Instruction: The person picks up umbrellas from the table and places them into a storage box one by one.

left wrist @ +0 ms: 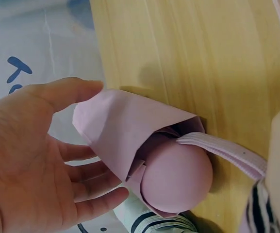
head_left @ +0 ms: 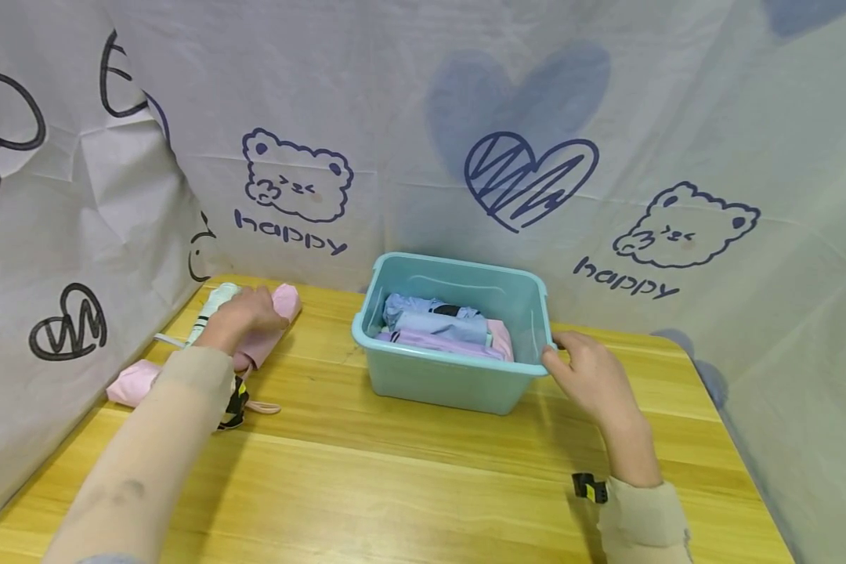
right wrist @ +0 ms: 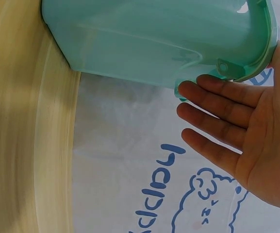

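My left hand (head_left: 243, 317) is over a pink folded umbrella (left wrist: 118, 124) at the table's left. In the left wrist view the thumb lies along one side and the spread fingers along the other; the umbrella's round handle (left wrist: 178, 174) and strap face the camera. A mint folded umbrella (head_left: 215, 305) with dark stripes lies beside it, and another pink bundle (head_left: 134, 384) is partly hidden by my forearm. At a teal plastic bin (head_left: 437, 380), my right hand (head_left: 595, 376) touches the right rim, fingers extended along the outside in the right wrist view.
Inside the bin lie a blue folded bundle (head_left: 440, 325), a lilac one (head_left: 444, 343) and a pink one (head_left: 500, 338). A printed cloth (head_left: 395, 157) hangs behind and left of the wooden table (head_left: 395, 478). The table's right edge slants beyond my right arm.
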The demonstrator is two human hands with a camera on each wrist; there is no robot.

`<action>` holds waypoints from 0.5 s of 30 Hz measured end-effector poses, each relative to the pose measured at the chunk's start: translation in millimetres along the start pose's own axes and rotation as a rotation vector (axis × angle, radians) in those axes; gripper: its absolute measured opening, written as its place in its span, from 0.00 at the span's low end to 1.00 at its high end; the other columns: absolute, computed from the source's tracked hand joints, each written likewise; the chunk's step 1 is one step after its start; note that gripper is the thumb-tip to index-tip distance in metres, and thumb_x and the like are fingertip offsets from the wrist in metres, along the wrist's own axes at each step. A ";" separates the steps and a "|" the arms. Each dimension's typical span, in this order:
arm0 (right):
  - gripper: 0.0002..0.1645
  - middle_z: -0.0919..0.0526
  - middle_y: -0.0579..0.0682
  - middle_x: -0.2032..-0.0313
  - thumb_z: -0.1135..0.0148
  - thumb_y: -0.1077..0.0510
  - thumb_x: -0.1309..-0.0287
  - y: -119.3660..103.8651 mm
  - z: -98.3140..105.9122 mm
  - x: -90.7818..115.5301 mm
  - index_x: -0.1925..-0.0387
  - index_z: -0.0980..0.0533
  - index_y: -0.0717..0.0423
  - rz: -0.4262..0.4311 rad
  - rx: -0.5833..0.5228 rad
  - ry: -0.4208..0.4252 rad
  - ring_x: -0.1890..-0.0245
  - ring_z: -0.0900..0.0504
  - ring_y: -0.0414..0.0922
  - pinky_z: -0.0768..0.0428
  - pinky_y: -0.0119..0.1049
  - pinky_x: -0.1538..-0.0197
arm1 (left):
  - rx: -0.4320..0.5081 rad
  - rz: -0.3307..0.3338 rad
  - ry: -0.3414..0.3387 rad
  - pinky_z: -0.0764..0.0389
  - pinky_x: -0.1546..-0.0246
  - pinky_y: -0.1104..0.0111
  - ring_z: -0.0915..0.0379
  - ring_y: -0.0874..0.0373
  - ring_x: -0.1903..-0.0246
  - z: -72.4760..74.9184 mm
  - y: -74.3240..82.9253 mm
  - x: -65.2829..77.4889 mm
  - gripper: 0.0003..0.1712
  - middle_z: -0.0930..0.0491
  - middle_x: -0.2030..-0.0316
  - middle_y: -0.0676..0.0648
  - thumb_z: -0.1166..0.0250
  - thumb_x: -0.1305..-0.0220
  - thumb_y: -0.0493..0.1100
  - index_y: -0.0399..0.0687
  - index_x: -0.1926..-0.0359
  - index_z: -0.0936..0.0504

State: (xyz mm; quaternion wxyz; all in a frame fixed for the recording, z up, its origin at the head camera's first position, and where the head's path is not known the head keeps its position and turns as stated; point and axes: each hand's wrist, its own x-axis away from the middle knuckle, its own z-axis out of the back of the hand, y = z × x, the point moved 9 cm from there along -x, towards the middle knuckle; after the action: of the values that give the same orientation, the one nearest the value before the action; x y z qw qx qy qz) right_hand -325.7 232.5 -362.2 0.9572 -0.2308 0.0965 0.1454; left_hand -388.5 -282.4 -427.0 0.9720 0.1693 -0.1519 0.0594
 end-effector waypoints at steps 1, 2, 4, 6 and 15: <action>0.28 0.16 0.61 0.45 0.51 0.46 0.28 -0.3 0.2 -0.1 0.44 0.19 0.62 0.000 0.001 0.001 0.45 0.18 0.62 0.22 0.61 0.41 | 0.009 0.006 -0.018 0.22 0.51 0.45 0.29 0.36 0.53 -1.5 -0.6 0.4 0.38 0.29 0.49 0.25 0.38 0.33 0.51 0.23 0.38 0.37; 0.28 0.16 0.61 0.45 0.51 0.46 0.28 -0.5 0.3 -0.1 0.44 0.18 0.61 0.000 0.002 0.001 0.45 0.18 0.62 0.22 0.61 0.41 | 0.019 0.013 -0.038 0.21 0.52 0.47 0.28 0.38 0.54 -3.4 -1.2 0.8 0.38 0.28 0.51 0.27 0.38 0.34 0.50 0.22 0.37 0.38; 0.27 0.15 0.61 0.45 0.51 0.46 0.28 -0.8 0.6 -0.2 0.45 0.18 0.61 0.001 0.005 0.003 0.45 0.18 0.62 0.22 0.61 0.42 | 0.027 0.020 -0.064 0.20 0.54 0.49 0.26 0.39 0.56 -6.4 -2.8 0.8 0.38 0.26 0.53 0.28 0.38 0.34 0.48 0.22 0.37 0.37; 0.27 0.15 0.61 0.45 0.51 0.46 0.28 -0.7 0.6 -0.2 0.45 0.18 0.61 0.001 0.006 0.003 0.45 0.18 0.62 0.22 0.61 0.41 | 0.022 0.021 -0.083 0.20 0.54 0.51 0.26 0.40 0.57 -9.2 -3.6 0.5 0.37 0.25 0.54 0.29 0.37 0.35 0.46 0.20 0.37 0.37; 0.28 0.16 0.61 0.45 0.51 0.46 0.28 0.3 -0.3 -0.3 0.44 0.18 0.61 -0.007 0.002 -0.003 0.44 0.19 0.62 0.23 0.61 0.41 | 0.008 0.007 -0.111 0.21 0.51 0.50 0.27 0.41 0.57 -14.3 -7.3 0.8 0.42 0.24 0.53 0.27 0.39 0.32 0.44 0.15 0.32 0.46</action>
State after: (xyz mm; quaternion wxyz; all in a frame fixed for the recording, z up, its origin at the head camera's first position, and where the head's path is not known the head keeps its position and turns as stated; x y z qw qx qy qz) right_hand -326.1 232.6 -362.6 0.9581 -0.2299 0.0944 0.1422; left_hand -382.6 -284.2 -441.8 0.9611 0.1758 -0.2060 0.0537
